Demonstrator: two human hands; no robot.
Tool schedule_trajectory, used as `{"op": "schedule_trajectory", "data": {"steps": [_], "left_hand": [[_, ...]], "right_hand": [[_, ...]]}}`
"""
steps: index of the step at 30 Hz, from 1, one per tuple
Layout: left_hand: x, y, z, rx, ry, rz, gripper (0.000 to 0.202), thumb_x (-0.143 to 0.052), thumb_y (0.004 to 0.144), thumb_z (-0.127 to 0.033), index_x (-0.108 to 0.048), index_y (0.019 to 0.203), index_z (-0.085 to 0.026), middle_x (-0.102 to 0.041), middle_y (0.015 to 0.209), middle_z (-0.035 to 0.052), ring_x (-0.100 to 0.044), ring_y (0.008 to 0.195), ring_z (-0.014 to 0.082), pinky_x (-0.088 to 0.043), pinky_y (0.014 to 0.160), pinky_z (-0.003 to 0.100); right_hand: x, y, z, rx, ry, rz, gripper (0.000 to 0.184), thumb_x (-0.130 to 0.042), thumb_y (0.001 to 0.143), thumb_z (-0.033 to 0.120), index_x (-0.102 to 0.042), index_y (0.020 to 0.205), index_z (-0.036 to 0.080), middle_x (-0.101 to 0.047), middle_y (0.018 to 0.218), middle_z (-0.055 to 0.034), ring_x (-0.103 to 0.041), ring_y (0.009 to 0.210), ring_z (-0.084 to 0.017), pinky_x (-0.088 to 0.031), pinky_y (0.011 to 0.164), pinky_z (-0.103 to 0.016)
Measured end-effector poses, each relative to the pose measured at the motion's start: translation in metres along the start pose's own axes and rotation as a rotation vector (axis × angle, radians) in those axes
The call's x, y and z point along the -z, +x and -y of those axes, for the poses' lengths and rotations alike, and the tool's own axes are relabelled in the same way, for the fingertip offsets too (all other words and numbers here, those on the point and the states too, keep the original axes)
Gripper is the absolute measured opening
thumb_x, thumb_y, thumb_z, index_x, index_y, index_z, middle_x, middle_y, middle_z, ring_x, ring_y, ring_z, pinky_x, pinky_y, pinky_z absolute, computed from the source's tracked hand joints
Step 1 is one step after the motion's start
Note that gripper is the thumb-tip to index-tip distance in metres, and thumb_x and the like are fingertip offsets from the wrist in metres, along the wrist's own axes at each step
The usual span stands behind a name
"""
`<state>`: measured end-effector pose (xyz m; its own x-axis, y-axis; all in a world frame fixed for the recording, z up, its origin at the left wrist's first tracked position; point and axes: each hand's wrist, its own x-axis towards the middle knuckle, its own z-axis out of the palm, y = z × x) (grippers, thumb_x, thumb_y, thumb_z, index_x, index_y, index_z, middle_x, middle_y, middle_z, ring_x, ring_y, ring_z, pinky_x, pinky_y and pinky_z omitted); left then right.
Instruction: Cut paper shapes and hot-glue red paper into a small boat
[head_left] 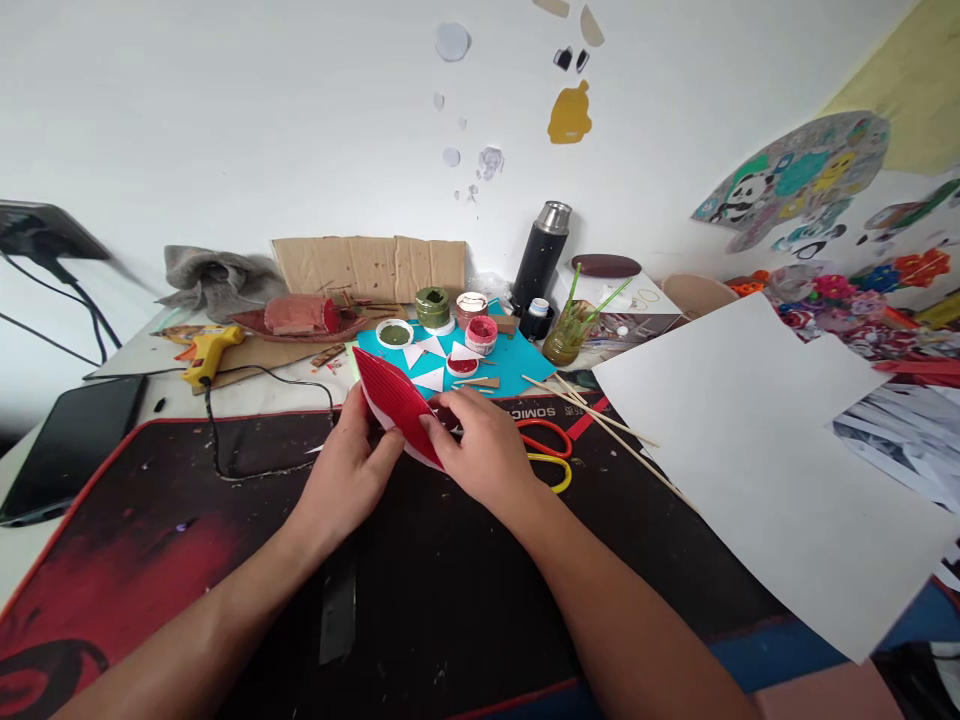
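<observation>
A red, ribbed piece of card (394,400) with a pale underside is held slanted above the dark desk mat. It comes to a point at its upper left. My left hand (351,465) grips its left lower edge between thumb and fingers. On the other side my right hand (484,440) pinches it, thumb on the red face and fingers behind. Scissors (551,455) with one orange-red and one yellow handle lie just right of my right hand, their blades hidden. Behind the card, small white paper triangles (429,380) rest on a blue sheet (521,365).
Open paint jars (433,308) stand at the back, with a black flask (541,255) and a jar of brushes (566,340). A yellow glue gun (212,352) with a trailing cord lies left. Thin sticks (622,430) and large white paper (772,470) lie right.
</observation>
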<state>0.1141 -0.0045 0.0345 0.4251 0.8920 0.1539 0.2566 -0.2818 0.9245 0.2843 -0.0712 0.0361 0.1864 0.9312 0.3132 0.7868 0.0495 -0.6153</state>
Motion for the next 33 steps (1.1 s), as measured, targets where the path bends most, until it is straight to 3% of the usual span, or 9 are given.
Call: {"op": "schedule_trajectory", "data": {"steps": [3,7,11,15,23,33], "left_hand": [[-0.001,-0.002,-0.005,0.015,0.064,-0.028,0.048,-0.064,0.094,-0.042,-0.059,0.137,-0.022,-0.075,0.129,0.0096,-0.072,0.115,0.0321,-0.058,0.106,0.051],[-0.003,-0.003,-0.008,0.015,0.097,-0.04,0.057,-0.063,0.097,-0.047,-0.055,0.146,-0.022,-0.074,0.138,0.0118,-0.072,0.122,0.0342,-0.059,0.106,0.051],[-0.004,-0.003,-0.009,0.007,0.129,-0.04,0.054,-0.061,0.096,-0.043,-0.057,0.144,-0.02,-0.075,0.138,0.0118,-0.072,0.12,0.0334,-0.059,0.108,0.051],[-0.005,-0.004,-0.013,0.036,0.139,-0.004,0.051,-0.062,0.095,-0.044,-0.059,0.14,-0.02,-0.079,0.127,0.0104,-0.074,0.112,0.0332,-0.062,0.099,0.049],[-0.007,-0.005,-0.01,0.035,0.039,-0.029,0.055,-0.06,0.1,-0.051,-0.059,0.145,-0.02,-0.074,0.142,0.015,-0.072,0.124,0.0346,-0.056,0.111,0.054],[-0.008,-0.007,-0.009,0.04,-0.005,-0.045,0.048,-0.062,0.099,-0.048,-0.062,0.138,-0.02,-0.077,0.135,0.0135,-0.073,0.122,0.0355,-0.06,0.104,0.052]], "right_hand": [[0.0,0.0,0.003,0.008,-0.024,0.003,0.005,-0.071,0.108,0.024,-0.074,0.105,0.021,-0.08,0.107,-0.0079,-0.074,0.095,-0.025,-0.052,0.082,-0.035],[-0.003,-0.002,0.005,0.037,-0.081,0.039,0.02,-0.069,0.108,0.026,-0.067,0.088,0.023,-0.078,0.093,-0.0055,-0.071,0.087,-0.024,-0.045,0.073,-0.034],[-0.004,-0.003,0.006,0.044,-0.071,0.02,0.017,-0.067,0.11,0.027,-0.07,0.093,0.022,-0.079,0.097,-0.0065,-0.072,0.09,-0.024,-0.045,0.076,-0.034],[-0.002,-0.001,0.008,0.005,-0.057,-0.014,0.014,-0.065,0.111,0.03,-0.073,0.104,0.021,-0.081,0.103,-0.0081,-0.074,0.092,-0.024,-0.046,0.077,-0.033],[0.001,-0.001,0.011,-0.065,-0.089,-0.001,0.027,-0.063,0.11,0.03,-0.066,0.085,0.023,-0.076,0.079,-0.0026,-0.065,0.069,-0.019,-0.032,0.064,-0.032],[0.002,0.0,0.011,-0.087,-0.056,-0.01,0.027,-0.063,0.106,0.025,-0.06,0.08,0.024,-0.071,0.075,-0.0004,-0.057,0.065,-0.017,-0.03,0.063,-0.033]]}}
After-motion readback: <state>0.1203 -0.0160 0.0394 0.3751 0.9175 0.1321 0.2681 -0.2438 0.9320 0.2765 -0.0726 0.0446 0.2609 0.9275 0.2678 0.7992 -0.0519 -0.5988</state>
